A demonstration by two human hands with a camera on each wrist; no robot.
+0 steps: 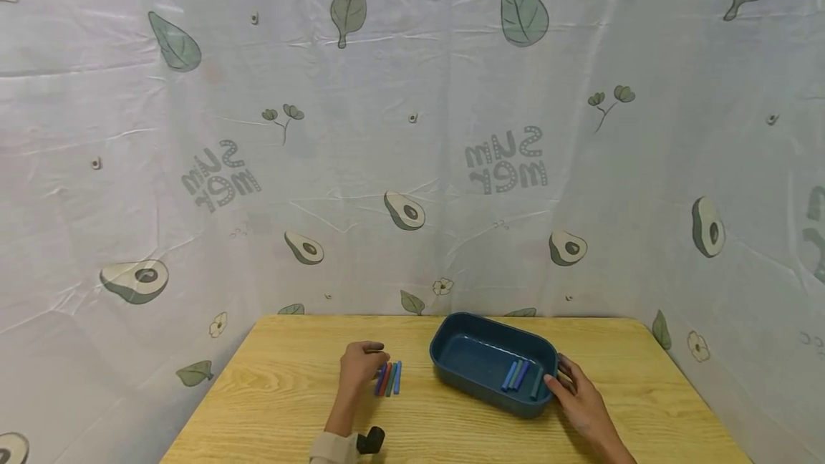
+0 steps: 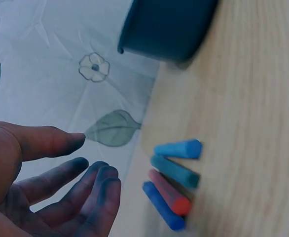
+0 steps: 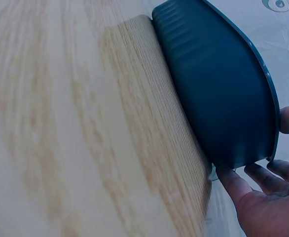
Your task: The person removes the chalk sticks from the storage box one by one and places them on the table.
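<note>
My left hand, digits parted beside four chalk-like sticks, should pinch singly while my right hand grips the blue tub.

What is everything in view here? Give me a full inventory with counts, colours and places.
Table: one, light wood, under the tray.
Tray: one, dark blue, on the table, right of its middle.
Sticks in tray: four, three blue and one dark green, at the tray's right end.
Loose sticks: four, dark blue, red, green, lighter blue, on the table left of the tray.
Backdrop: one, pale with green prints, behind the table.
Left hand: one, beside the loose sticks.
Right hand: one, gripping the tray's right end.
</note>
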